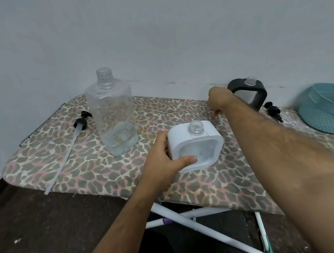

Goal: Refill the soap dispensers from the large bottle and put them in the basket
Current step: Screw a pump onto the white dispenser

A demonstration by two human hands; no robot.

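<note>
My left hand (pixel 166 162) grips the left side of a white square soap dispenser (pixel 196 146) standing uncapped in the middle of the leopard-print ironing board (pixel 89 169). My right hand (pixel 219 99) reaches behind it with the fingers curled down; a thin white tube shows just under them, but what they hold is hidden. A large clear bottle (pixel 113 115), uncapped and almost empty, stands to the left. A dark grey dispenser (pixel 250 93), also uncapped, stands at the back right. The teal basket (pixel 327 118) sits at the far right.
A black pump with a long white tube (pixel 69 151) lies left of the large bottle. Another black pump (pixel 273 111) lies between the grey dispenser and the basket. The wall runs close behind the board. White board legs (pixel 201 230) cross below.
</note>
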